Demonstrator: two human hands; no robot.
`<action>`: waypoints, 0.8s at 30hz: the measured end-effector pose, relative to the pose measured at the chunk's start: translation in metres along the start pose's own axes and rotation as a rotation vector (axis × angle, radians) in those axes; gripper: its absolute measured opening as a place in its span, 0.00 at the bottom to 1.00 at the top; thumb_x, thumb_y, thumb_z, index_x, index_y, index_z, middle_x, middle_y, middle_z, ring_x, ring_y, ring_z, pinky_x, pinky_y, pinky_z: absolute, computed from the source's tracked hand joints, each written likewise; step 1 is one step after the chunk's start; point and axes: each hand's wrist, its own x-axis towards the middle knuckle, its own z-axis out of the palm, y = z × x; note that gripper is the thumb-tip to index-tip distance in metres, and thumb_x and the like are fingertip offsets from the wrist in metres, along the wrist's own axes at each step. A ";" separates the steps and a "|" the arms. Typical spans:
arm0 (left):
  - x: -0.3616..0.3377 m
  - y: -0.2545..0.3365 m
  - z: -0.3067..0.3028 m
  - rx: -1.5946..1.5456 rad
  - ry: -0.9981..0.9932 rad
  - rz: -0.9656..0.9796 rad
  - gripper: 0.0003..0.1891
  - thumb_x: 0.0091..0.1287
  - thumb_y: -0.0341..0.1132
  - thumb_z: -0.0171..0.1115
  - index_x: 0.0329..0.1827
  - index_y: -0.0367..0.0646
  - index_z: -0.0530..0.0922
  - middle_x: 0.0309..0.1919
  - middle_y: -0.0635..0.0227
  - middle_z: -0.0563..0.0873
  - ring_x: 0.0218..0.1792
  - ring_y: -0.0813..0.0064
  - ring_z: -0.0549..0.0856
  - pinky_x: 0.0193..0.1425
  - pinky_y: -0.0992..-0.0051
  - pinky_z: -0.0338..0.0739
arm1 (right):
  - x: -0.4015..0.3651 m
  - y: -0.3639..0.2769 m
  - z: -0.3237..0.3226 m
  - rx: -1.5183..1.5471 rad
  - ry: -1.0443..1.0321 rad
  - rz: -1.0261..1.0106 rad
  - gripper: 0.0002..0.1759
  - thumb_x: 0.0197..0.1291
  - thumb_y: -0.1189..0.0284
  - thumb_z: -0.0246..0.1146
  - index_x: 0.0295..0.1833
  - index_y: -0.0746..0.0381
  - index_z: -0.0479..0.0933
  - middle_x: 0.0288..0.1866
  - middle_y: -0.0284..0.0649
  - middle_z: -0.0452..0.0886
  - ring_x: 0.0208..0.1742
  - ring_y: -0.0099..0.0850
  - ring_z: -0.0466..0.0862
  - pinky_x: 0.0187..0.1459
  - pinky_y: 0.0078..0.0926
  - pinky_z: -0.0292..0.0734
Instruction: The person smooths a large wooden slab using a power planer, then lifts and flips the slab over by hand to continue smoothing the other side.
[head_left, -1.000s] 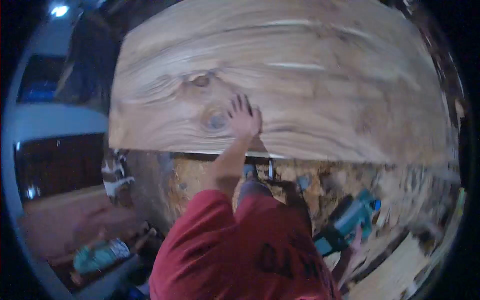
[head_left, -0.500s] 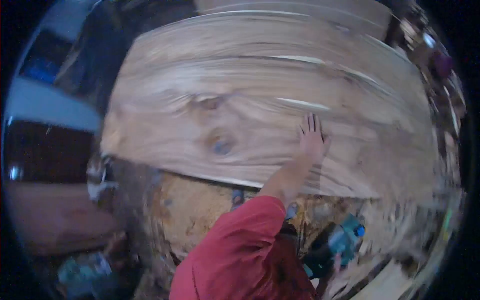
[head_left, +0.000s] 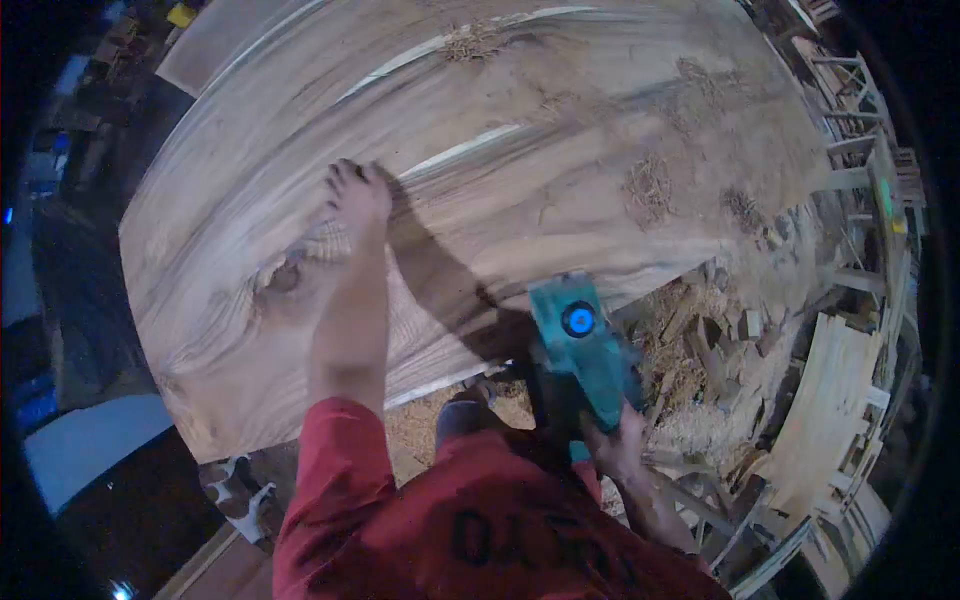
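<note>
One teal power tool (head_left: pixel 578 345) is clasped in the right hand (head_left: pixel 622 440) at the near edge of the broad wooden slab (head_left: pixel 540 210), which spreads before the person, while the left hand (head_left: pixel 360 195), fingers slightly spread and grasping nothing, rests on the slab near a dark knot (head_left: pixel 285 278).

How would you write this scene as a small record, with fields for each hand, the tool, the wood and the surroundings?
Left hand: over the wood slab, apparently resting on it
Right hand: holding the teal power tool
Tool: by the slab's near edge; contact unclear
Wood: wood shavings scattered in patches on top
Surroundings: pale boards at right
</note>
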 end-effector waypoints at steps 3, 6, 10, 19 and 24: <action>-0.014 0.029 -0.046 0.078 -0.145 -0.102 0.37 0.75 0.59 0.40 0.81 0.44 0.57 0.82 0.54 0.54 0.81 0.49 0.52 0.79 0.43 0.46 | 0.026 -0.025 0.029 0.140 0.015 0.150 0.17 0.60 0.68 0.68 0.51 0.65 0.78 0.33 0.41 0.83 0.34 0.33 0.84 0.37 0.35 0.79; -0.013 0.031 -0.036 0.104 -0.074 -0.087 0.36 0.75 0.58 0.41 0.79 0.44 0.60 0.81 0.54 0.56 0.80 0.46 0.54 0.78 0.40 0.47 | 0.079 -0.063 0.039 -0.006 -0.015 0.079 0.19 0.59 0.68 0.69 0.53 0.67 0.77 0.37 0.45 0.85 0.39 0.36 0.86 0.42 0.35 0.80; -0.013 0.031 -0.035 0.095 -0.006 -0.053 0.35 0.75 0.57 0.41 0.78 0.45 0.62 0.80 0.54 0.59 0.79 0.44 0.55 0.75 0.36 0.49 | 0.200 -0.119 0.067 0.067 -0.006 -0.072 0.23 0.58 0.64 0.69 0.54 0.68 0.78 0.45 0.51 0.88 0.49 0.46 0.88 0.52 0.40 0.81; -0.012 0.030 -0.040 0.076 -0.026 -0.034 0.34 0.75 0.56 0.41 0.77 0.44 0.62 0.79 0.52 0.60 0.79 0.43 0.55 0.75 0.36 0.48 | 0.322 -0.170 0.101 0.180 -0.040 -0.169 0.29 0.70 0.50 0.58 0.60 0.65 0.74 0.38 0.48 0.86 0.41 0.42 0.87 0.46 0.41 0.81; -0.015 0.027 -0.038 0.033 -0.046 -0.019 0.34 0.75 0.55 0.40 0.78 0.42 0.61 0.79 0.49 0.59 0.79 0.41 0.53 0.76 0.34 0.46 | 0.156 -0.087 0.072 0.063 -0.003 -0.222 0.30 0.74 0.59 0.57 0.72 0.69 0.65 0.48 0.47 0.83 0.45 0.35 0.84 0.48 0.35 0.79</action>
